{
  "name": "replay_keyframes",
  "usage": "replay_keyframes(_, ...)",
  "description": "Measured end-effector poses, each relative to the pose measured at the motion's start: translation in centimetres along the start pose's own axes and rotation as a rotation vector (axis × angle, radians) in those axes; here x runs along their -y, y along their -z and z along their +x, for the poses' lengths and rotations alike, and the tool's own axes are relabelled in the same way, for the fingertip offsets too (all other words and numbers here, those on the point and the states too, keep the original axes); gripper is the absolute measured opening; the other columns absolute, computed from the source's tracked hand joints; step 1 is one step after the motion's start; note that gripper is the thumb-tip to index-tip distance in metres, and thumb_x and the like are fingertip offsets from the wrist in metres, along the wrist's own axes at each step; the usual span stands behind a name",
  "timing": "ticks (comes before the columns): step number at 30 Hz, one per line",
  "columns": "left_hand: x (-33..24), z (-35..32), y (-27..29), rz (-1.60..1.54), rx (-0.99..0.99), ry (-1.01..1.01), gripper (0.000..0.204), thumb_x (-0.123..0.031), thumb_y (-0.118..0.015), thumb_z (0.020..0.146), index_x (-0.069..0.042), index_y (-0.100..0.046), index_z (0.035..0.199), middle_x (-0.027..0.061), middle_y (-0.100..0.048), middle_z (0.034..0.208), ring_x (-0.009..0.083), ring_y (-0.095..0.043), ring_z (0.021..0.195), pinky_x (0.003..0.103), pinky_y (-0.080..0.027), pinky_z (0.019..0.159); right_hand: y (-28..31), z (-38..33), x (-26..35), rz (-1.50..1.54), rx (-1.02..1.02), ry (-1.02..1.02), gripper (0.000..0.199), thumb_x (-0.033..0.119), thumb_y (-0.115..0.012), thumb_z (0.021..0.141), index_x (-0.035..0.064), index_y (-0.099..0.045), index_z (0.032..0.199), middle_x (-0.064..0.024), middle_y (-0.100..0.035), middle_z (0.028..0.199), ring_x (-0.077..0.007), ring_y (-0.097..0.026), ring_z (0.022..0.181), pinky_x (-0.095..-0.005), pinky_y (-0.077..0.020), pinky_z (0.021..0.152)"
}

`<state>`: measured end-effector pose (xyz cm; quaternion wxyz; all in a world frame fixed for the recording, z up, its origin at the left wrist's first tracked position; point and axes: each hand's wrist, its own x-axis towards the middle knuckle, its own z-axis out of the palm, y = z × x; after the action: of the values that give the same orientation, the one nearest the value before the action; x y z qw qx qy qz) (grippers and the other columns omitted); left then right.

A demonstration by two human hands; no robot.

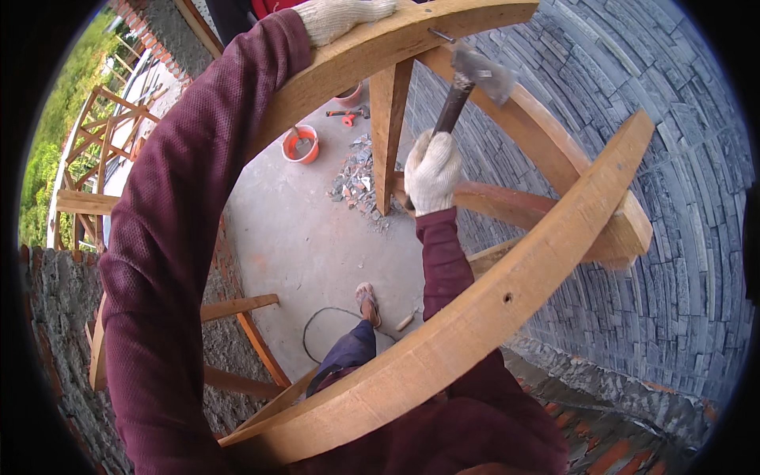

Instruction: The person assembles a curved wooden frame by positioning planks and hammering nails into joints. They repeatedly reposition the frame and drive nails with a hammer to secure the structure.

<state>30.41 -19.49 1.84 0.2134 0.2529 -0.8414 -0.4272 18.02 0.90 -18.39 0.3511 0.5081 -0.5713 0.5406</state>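
Observation:
My right hand (434, 174), in a white knit glove, is closed round the dark handle of a hammer (484, 73). The hammer's grey head is close below a nail (442, 36) that sticks out of the upper wooden beam (372, 43). My left hand (342, 19), gloved too, grips the far edge of that beam to the left of the nail; its fingertips are hidden behind the wood. A wooden post (388, 131) meets the beam's underside. Nearer to me, a curved wooden beam (443, 348) with a dark hole crosses in front of my right arm.
A grey stone-clad wall (633, 317) stands on the right. Below, on the concrete floor (285, 229), are an orange bucket (301, 146), a rubble heap (356, 182), an orange-and-black tool (347, 116) and a dark cable (307, 328). More timber framing (103, 142) stands at the left.

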Motion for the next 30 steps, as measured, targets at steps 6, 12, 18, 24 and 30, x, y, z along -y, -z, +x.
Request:
replay_keyframes(6,-1.0,-1.2,-0.4,0.109,-0.061,0.050,0.073,-0.048,-0.064,0.096,0.006,-0.045,0.141,0.0187,-0.055,0.135,0.0239,-0.049,0.127,0.036,-0.037,0.110,1.5,-2.0,1.9,0.668,0.233,-0.720,0.025,0.014,-0.059,0.098,-0.0053,-0.050,0.112,-0.0201,-0.060,0.088,-0.0297,-0.061,0.067,-0.0432,-0.0476,0.056)
replay_keyframes(12,1.3,-1.0,-1.2,0.140,-0.074,-0.012,0.069,-0.045,-0.063,0.096,0.006,-0.047,0.140,0.0182,-0.055,0.135,0.0235,-0.049,0.128,0.035,-0.035,0.111,4.3,1.6,4.7,1.225,0.116,-1.024,0.041,0.046,-0.041,0.105,0.0060,-0.050,0.106,0.0001,-0.042,0.055,-0.0095,-0.040,0.038,-0.0248,-0.0334,0.034)
replay_keyframes(18,0.2,-1.5,-0.5,-0.014,0.068,-0.044,0.056,-0.042,-0.064,0.095,0.002,-0.060,0.130,0.0124,-0.064,0.122,0.0179,-0.055,0.113,0.033,-0.043,0.099,1.1,1.8,2.8,0.944,-0.133,-0.588,0.043,0.047,-0.045,0.103,0.0068,-0.046,0.086,-0.0032,-0.048,0.061,-0.0166,-0.049,0.045,-0.0299,-0.0398,0.042)
replay_keyframes(24,1.7,-1.1,0.7,-0.003,-0.008,0.034,0.054,-0.047,-0.047,0.105,-0.008,-0.049,0.142,0.0069,-0.061,0.127,0.0130,-0.059,0.114,0.030,-0.047,0.100,4.0,0.2,2.8,0.229,0.090,-0.309,0.009,-0.004,-0.059,0.093,-0.0047,-0.051,0.097,-0.0097,-0.054,0.074,-0.0180,-0.057,0.058,-0.0283,-0.0462,0.046)
replay_keyframes(30,0.5,-1.1,-0.3,-0.124,-0.002,-0.014,0.052,-0.050,-0.047,0.104,-0.009,-0.057,0.134,0.0076,-0.062,0.124,0.0155,-0.057,0.111,0.032,-0.044,0.101,3.0,1.8,2.8,0.709,0.217,-0.690,0.040,0.037,-0.043,0.105,0.0060,-0.053,0.082,-0.0053,-0.053,0.065,-0.0164,-0.055,0.054,-0.0231,-0.0415,0.044)
